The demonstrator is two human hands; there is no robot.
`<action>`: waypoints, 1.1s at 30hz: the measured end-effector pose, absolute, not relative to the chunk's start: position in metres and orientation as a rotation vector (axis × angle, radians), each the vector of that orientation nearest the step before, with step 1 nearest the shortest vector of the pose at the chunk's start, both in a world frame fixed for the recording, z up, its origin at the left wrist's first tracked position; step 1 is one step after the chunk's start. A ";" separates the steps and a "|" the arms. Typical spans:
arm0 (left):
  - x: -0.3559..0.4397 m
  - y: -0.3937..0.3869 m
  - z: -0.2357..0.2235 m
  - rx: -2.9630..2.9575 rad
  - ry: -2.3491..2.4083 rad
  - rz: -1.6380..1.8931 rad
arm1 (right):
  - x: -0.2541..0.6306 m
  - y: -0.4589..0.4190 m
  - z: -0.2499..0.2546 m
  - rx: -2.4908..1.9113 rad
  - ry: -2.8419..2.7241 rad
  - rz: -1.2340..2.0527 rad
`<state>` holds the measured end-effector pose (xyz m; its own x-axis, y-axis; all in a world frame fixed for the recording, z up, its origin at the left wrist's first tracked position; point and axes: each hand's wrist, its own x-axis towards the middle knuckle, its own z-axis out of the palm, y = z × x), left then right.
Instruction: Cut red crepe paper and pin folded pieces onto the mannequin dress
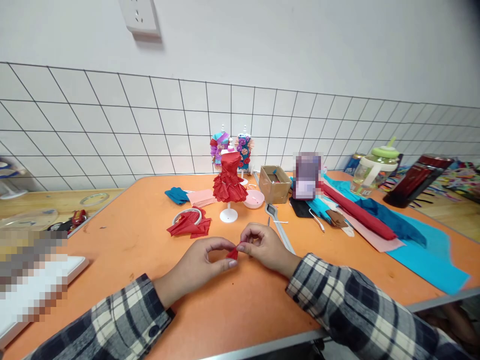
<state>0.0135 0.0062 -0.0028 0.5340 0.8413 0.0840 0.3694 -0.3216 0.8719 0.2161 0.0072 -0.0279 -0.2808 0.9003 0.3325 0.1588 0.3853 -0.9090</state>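
Observation:
Between my two hands is a small piece of red crepe paper (233,254), gathered at its top. My left hand (204,260) pinches its left side between thumb and fingers. Thumb and forefinger of my right hand (264,247) grip the gathered end. Just beyond them stands a small white dress form (228,215) wearing a ruffled red paper dress (230,175). Left of it, red paper scraps (200,227) lie around a roll of tape (187,216). A pair of tweezers or similar grey tool (281,230) lies beyond my right hand.
Behind are two decorated dress forms (219,150), a pink dish (254,199) and a cardboard box (275,185). A propped phone (307,175), rolled red paper (358,210), blue sheets (431,255), a green-lidded bottle (377,167) and a tilted dark red flask (418,180) occupy the right.

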 end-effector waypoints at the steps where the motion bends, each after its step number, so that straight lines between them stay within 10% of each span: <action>1: 0.013 0.006 -0.002 1.921 1.008 0.687 | 0.216 0.007 -0.028 -0.948 -1.705 0.992; 33: 0.013 0.020 -0.015 1.542 1.049 0.822 | 0.204 0.007 -0.029 -1.140 -1.460 1.449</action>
